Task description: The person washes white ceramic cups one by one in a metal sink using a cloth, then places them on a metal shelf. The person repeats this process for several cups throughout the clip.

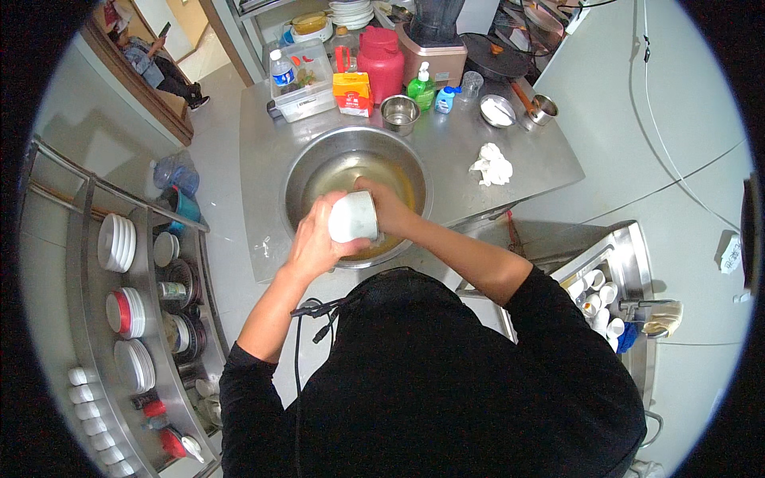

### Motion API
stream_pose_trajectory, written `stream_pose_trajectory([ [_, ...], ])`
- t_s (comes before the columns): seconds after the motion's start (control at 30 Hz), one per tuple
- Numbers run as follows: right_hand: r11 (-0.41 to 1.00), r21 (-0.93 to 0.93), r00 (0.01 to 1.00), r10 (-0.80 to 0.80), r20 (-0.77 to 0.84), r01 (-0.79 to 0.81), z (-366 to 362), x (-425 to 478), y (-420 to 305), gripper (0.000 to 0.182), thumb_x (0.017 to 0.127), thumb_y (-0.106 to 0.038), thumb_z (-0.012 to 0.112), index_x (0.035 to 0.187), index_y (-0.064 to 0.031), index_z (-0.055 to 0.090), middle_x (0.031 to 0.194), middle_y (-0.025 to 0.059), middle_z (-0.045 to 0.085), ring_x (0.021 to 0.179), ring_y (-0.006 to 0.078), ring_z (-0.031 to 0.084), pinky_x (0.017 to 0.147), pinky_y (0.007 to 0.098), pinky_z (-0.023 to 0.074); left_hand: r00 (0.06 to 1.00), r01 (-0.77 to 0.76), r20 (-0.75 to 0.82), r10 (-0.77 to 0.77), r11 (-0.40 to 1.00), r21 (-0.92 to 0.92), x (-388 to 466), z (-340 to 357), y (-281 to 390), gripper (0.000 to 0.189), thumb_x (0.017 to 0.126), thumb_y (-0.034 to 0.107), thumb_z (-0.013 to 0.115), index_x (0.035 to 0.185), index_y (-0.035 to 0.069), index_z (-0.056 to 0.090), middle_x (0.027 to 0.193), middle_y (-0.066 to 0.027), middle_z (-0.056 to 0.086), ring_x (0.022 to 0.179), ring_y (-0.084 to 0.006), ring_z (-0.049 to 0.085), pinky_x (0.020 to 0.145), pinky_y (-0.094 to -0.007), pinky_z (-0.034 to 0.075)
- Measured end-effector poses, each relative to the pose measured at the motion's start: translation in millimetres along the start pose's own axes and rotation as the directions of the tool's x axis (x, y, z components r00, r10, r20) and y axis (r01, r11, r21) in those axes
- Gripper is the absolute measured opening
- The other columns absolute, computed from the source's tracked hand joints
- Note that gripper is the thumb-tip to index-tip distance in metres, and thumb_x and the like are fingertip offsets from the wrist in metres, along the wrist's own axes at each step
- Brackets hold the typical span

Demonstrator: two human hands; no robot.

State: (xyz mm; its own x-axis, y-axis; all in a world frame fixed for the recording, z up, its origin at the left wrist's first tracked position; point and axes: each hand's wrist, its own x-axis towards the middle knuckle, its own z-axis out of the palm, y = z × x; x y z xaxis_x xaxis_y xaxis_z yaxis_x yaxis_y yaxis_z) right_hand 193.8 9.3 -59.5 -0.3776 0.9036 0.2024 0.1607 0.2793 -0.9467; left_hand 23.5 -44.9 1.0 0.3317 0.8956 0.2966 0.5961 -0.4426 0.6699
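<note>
My left hand (pixel 317 236) holds a white cup or small canister (pixel 351 220), tilted on its side above a large steel basin (pixel 291 179) of yellowish liquid. At the cup's rim is my right hand (pixel 382 206); its fingers are partly hidden behind the cup, so what they touch cannot be told. Behind the basin stand a small steel bowl (pixel 400 113), a green pump bottle (pixel 422 89) and a small blue bottle (pixel 446 100). A crumpled white cloth or tissue (pixel 493 164) lies to the right on the steel table.
An orange carton (pixel 352 92), a red jug (pixel 380 63) and a clear plastic bin (pixel 302 77) line the table's back. A bowl of white powder (pixel 496 111) sits back right. White cups fill a sink (pixel 639 251) at right; plates (pixel 116 242) stand on left shelves. A person (pixel 146 60) is at the doorway.
</note>
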Motion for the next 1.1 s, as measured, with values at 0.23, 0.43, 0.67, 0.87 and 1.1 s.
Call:
stream_pose_trajectory([
  [0.23, 0.862, -0.450, 0.956, -0.289, -0.054, 0.235, -15, 5, -41, 0.040, 0.063, -0.004, 0.070, 0.098, -0.0055, 0.051, 0.092, 0.0138, 0.058, 0.084, 0.0292, 0.061, 0.068, 0.0366, 0.0487, 0.870, 0.488, 0.346, -0.351, 0.706, -0.513, 8, -12, -14, 0.050, 0.085, 0.049, 0.055, 0.109, 0.006, 0.048, 0.081, -0.0099, 0.058, 0.063, -0.0166, 0.056, 0.049, -0.0252, 0.042],
  [0.43, 0.635, -0.623, 0.889, -0.361, 0.283, 0.457, -29, 10, -70, 0.051, 0.055, -0.008, 0.071, 0.100, -0.0061, 0.047, 0.101, 0.0140, 0.052, 0.085, 0.0358, 0.059, 0.069, 0.0432, 0.0503, 0.712, 0.702, 0.562, -0.421, 0.428, -0.569, 12, -14, -2, 0.054, 0.089, 0.055, 0.045, 0.112, 0.006, 0.047, 0.069, -0.0016, 0.052, 0.046, -0.0055, 0.042, 0.036, -0.0172, 0.027],
  [0.67, 0.735, -0.580, 0.929, -0.349, 0.121, 0.352, -22, 8, -48, 0.047, 0.058, -0.006, 0.070, 0.099, -0.0056, 0.048, 0.093, 0.0155, 0.057, 0.082, 0.0381, 0.060, 0.068, 0.0431, 0.0493, 0.826, 0.562, 0.324, -0.462, 0.625, -0.542, 9, -2, 10, 0.039, 0.086, 0.031, 0.059, 0.113, 0.004, 0.047, 0.079, -0.0042, 0.057, 0.058, -0.0108, 0.053, 0.048, -0.0228, 0.042],
  [0.87, 0.955, -0.271, 0.986, -0.146, -0.075, 0.121, -10, 10, -23, 0.035, 0.065, -0.005, 0.069, 0.094, -0.0064, 0.049, 0.077, 0.0158, 0.061, 0.076, 0.0315, 0.062, 0.066, 0.0392, 0.0469, 0.976, 0.219, 0.052, -0.213, 0.952, -0.216, 10, -5, 16, 0.061, 0.071, 0.021, 0.074, 0.119, 0.005, 0.039, 0.099, -0.0185, 0.061, 0.094, -0.0325, 0.060, 0.079, -0.0397, 0.049],
  [1.1, 0.996, -0.081, 0.999, -0.047, -0.017, 0.045, -10, 9, -12, 0.027, 0.068, -0.005, 0.069, 0.088, -0.0052, 0.050, 0.078, 0.0144, 0.060, 0.079, 0.0196, 0.059, 0.067, 0.0362, 0.0458, 0.984, 0.175, 0.061, -0.166, 0.968, -0.181, 13, -9, 19, 0.064, 0.067, 0.013, 0.074, 0.120, 0.008, 0.038, 0.106, -0.0177, 0.058, 0.101, -0.0362, 0.057, 0.086, -0.0423, 0.046],
])
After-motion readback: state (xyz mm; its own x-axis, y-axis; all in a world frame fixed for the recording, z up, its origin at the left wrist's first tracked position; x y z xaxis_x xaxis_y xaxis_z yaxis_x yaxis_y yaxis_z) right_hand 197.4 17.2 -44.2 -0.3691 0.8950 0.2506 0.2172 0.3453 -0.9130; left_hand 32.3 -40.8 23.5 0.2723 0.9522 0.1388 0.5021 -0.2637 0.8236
